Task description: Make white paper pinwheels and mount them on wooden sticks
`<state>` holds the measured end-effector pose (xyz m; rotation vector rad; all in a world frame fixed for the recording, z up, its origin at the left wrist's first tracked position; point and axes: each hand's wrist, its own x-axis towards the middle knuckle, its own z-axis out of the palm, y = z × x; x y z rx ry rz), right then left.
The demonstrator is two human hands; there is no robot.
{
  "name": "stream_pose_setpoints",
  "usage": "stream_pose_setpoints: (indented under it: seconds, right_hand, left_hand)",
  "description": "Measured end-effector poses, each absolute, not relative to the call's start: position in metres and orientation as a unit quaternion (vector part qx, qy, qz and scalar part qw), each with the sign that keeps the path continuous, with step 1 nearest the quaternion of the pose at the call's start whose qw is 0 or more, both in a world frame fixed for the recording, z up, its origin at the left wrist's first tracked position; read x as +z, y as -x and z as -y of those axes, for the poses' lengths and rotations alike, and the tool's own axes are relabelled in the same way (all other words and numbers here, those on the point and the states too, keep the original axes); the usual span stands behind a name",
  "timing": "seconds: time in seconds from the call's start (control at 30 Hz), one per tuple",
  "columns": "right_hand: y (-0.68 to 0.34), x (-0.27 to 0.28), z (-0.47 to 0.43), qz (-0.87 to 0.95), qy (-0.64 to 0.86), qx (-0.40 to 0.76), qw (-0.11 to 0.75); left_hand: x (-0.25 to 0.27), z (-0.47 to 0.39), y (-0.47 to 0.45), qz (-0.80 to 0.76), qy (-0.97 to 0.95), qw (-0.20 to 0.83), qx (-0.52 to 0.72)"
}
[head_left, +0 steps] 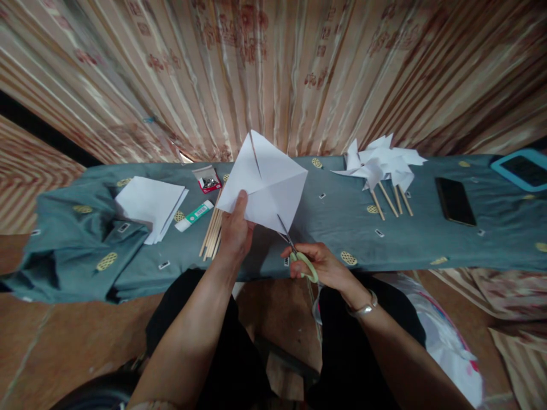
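A square white sheet of paper with diagonal creases is held up over the cloth. My left hand grips its lower left side, thumb on top. One slit runs inward from the sheet's top corner. My right hand is closed round the green handles of the scissors. Their blades straddle the paper near its bottom corner, one blade above the sheet and the other below. Just behind my left hand lies a bundle of wooden sticks, partly covered by the paper.
Folded white papers lie at the left, near a small red box of metal pins and a green-and-white box. To the right are several paper pinwheels on sticks, a black phone and a blue-framed device. A patterned curtain hangs behind.
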<state>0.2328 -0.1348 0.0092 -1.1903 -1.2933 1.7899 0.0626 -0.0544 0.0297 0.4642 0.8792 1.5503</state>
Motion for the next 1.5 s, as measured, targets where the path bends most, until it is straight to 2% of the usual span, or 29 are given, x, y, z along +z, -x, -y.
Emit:
stream_pose_setpoints:
  seconds: [1.0,1.5]
  right_hand:
    - [-0.2338,0.0056,0.1333,0.533,0.473,0.629,0.310]
    - [-0.2280,0.0094,0.1317,0.464,0.478,0.665,0.337]
  left_hand:
    - [0.0243,0.0577,-0.0712,-0.387,-0.200,0.603,0.668]
    - [0.0262,0.0583,-0.0703,-0.400,-0.197,0.598,0.667]
